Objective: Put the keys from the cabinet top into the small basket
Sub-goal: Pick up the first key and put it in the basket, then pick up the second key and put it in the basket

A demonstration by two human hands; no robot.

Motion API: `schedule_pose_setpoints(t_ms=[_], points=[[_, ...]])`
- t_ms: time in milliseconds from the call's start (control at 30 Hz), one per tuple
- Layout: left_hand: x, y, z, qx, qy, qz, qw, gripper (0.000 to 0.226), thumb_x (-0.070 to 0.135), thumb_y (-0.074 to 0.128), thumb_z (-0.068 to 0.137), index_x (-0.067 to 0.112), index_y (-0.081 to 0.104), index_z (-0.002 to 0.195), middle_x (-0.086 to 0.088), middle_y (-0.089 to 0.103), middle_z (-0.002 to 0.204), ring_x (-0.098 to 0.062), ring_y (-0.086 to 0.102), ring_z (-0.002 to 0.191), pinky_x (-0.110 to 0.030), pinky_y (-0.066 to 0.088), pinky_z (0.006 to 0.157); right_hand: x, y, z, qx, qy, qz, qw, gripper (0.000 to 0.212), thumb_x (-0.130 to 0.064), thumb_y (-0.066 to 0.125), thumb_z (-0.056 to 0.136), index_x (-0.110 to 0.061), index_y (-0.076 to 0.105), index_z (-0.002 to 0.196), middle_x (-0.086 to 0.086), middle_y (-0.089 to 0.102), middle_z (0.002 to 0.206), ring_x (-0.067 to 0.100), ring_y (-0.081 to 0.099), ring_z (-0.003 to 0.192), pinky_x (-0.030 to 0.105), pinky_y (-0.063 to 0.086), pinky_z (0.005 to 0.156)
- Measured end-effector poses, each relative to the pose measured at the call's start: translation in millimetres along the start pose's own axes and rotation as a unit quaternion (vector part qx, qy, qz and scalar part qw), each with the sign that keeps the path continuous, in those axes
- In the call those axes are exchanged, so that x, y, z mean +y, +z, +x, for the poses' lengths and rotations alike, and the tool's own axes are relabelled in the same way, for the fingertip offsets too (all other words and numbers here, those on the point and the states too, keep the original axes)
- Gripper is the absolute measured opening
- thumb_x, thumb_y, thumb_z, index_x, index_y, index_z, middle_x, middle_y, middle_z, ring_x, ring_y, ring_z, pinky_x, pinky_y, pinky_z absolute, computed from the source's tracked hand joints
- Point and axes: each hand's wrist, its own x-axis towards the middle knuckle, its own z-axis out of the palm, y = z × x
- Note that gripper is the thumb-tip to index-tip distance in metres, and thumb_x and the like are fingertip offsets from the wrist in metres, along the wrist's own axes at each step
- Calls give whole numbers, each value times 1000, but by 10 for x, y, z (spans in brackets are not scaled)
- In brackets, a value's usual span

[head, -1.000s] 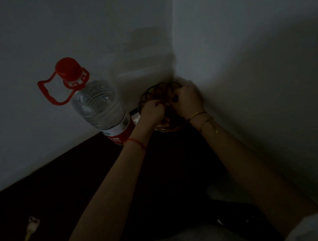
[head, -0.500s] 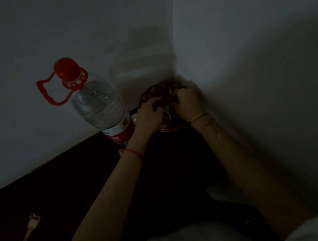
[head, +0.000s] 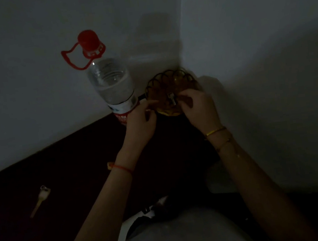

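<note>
The small round dark wire basket (head: 168, 78) looks like thin metal. A silvery metal key (head: 171, 98) glints inside it. The clear plastic water bottle (head: 111, 82) is glossy, its red plastic cap (head: 88, 38) smooth. The dark cabinet top (head: 60, 173) looks matt.

Small scalloped wire basket (head: 168, 78) in the wall corner, one silvery key (head: 172, 99) inside; a pale key (head: 40, 200) lies flat, well apart.

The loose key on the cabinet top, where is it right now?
The key lies at the far left of the head view on the dark cabinet top, left of the left hand.
</note>
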Motion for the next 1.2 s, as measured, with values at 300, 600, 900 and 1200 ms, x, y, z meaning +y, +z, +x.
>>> schedule_pose_setpoints(t_ms=[300,600,900,1200], points=[[-82,-310,-734,48,-30,4,998,33,6,50,93,16,65,120,1,70,116,-2,61,103,6,38,76,-309,-28,-567,-22,-24,28,999,23,-11,62,87,-8,67,109,10,70,108,20,64,101,36,54,92],[-249,-626,-1366,88,-64,16,994,34,7,50,92,19,64,121,5,69,115,0,61,101,3,40,81,-675,197,-985,-69,-54,9,996,25,-17,62,88,-11,66,112,5,70,109,17,64,100,35,55,91],[-662,-1156,-2055,141,-86,39,985,34,6,51,92,15,63,122,1,68,115,-3,61,99,2,40,79,-1182,745,-1356,-132,-107,6,985,24,-17,62,88,-13,66,111,5,70,107,17,64,100,31,54,89],[-1277,-1886,-2767,153,-112,77,979,35,5,49,91,16,62,121,-4,66,117,-17,64,103,-30,52,90,-1862,1575,-1836,-173,-135,-28,975,25,-18,60,89,-14,64,114,4,68,108,17,59,102,23,48,86]])
